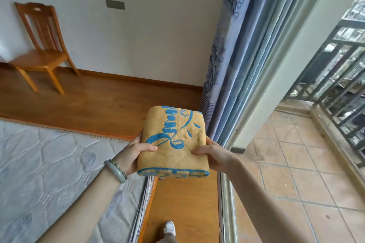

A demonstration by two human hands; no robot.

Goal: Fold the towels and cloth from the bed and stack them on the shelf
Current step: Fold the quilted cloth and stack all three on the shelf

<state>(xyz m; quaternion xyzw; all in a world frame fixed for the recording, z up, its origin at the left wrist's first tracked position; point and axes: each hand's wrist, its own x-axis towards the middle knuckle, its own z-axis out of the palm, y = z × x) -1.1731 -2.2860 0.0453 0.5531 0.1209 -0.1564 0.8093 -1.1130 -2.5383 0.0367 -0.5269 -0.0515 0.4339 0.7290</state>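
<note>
The bed (pixel 49 163) is lying lower left. Past its right edge the folded towel (pixel 173 144) is hanging in air, long axis pointing away, left hand (pixel 136 152) and right hand (pixel 214 157) each gripping 1 side, equally near. No shelf is showing.

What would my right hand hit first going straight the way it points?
Your right hand grips the folded yellow towel, so that first; beyond it, likely the left hand.
</note>
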